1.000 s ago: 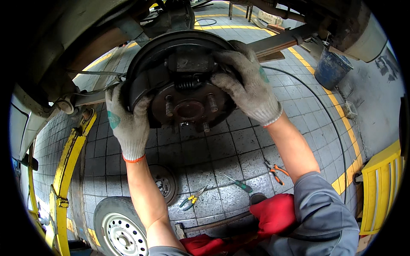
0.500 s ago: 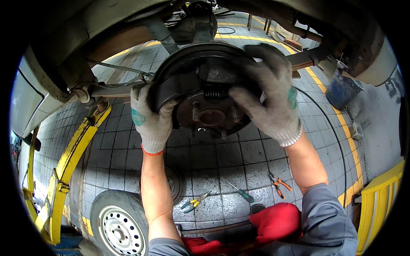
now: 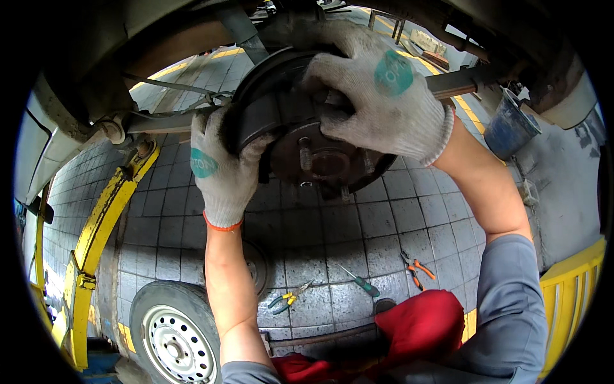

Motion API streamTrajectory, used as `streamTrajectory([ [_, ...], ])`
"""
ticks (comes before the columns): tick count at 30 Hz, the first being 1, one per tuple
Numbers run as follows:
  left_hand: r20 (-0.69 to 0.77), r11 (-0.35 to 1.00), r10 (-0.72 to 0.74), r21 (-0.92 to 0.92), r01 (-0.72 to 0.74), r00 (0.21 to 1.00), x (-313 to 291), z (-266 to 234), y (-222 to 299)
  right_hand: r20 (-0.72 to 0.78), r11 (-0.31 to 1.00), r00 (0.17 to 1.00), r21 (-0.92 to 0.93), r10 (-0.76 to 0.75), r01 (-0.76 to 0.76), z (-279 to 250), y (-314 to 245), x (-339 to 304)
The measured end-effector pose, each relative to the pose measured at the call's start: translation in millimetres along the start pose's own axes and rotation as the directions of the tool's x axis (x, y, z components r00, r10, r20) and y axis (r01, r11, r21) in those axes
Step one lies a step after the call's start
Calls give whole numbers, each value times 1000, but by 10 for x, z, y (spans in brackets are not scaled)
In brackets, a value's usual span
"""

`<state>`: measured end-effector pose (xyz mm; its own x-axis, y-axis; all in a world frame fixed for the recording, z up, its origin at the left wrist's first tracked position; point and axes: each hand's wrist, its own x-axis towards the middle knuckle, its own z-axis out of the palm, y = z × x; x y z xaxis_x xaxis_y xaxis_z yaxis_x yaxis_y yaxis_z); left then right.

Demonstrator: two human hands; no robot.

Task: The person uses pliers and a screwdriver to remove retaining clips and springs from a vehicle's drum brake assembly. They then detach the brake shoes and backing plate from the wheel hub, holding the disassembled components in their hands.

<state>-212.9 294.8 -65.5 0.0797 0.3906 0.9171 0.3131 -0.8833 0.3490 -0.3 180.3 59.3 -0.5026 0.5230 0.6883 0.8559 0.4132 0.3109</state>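
Observation:
An open drum brake hangs in front of me under the vehicle, its backing plate [image 3: 272,72] behind a rusty hub [image 3: 327,161] with several wheel studs. My left hand [image 3: 220,163], in a whitish knit glove, wraps round the left side of the dark, curved brake shoe [image 3: 254,120], thumb toward the hub. Over the upper right of the brake lies my gloved right hand [image 3: 384,96]. Its fingers are curled and its thumb is bent in just above the hub. What those fingers grip is hidden behind the glove; the coil spring is covered too.
A yellow lift arm [image 3: 105,230] stands at left, with a wheel [image 3: 176,345] on the floor nearby. Yellow-handled pliers [image 3: 289,299], a green screwdriver [image 3: 363,285] and orange-handled pliers [image 3: 416,274] lie on the tiles. A dark bucket [image 3: 510,128] sits at right.
My right hand has moved up and left across the top of the brake, and its spread fingers have curled in. The left hand keeps its hold on the brake shoe. The view has shifted slightly.

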Motion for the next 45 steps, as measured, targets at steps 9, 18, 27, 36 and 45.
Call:
streamTrajectory([
  [9,71,996,-25,-79,31,997,104,-58,84,143,989,981,40,133,-140,-44,-68,84],
  [18,-8,997,70,-45,-70,998,49,45,-47,233,986,959,5,162,-168,-91,-3,81],
  [27,29,999,42,-24,-41,999,103,11,-19,212,986,967,62,139,-155,-78,59,59],
  [36,53,1000,-10,30,8,999,149,-123,170,148,990,983,79,105,-118,-54,55,28],
  [45,136,977,-211,-3,213,968,229,-197,370,125,995,992,97,-13,0,-44,51,38],
])
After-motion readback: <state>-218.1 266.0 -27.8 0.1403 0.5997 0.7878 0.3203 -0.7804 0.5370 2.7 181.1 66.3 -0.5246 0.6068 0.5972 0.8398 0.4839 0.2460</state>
